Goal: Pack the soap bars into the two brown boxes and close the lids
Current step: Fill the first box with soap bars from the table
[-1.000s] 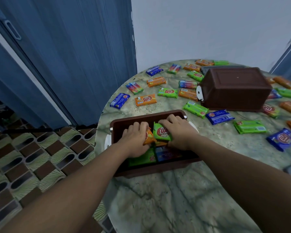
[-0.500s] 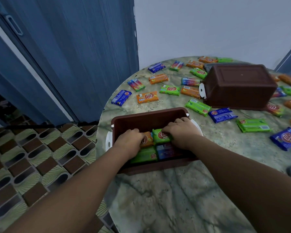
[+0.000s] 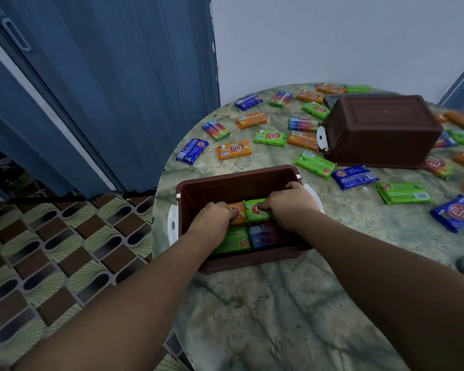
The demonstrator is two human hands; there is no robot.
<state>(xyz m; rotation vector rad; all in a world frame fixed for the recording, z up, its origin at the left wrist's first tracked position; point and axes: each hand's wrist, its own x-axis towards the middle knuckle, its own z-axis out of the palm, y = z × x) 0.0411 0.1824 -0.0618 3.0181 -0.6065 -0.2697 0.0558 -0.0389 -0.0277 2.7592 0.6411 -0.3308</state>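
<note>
Where left hand [image 3: 214, 219] covers orange bar [image 3: 237, 214], grip unclear.

Both hands are down inside the open brown box [image 3: 236, 180] on the marbled surface [image 3: 292, 303]: left hand [image 3: 212, 219] on an orange soap bar [image 3: 237, 214], right hand [image 3: 289, 207] on a green soap bar [image 3: 255, 211] just beside it. A second brown box [image 3: 381, 129] sits upside down farther back, with loose soap bars [image 3: 233, 149] scattered around it.
</note>
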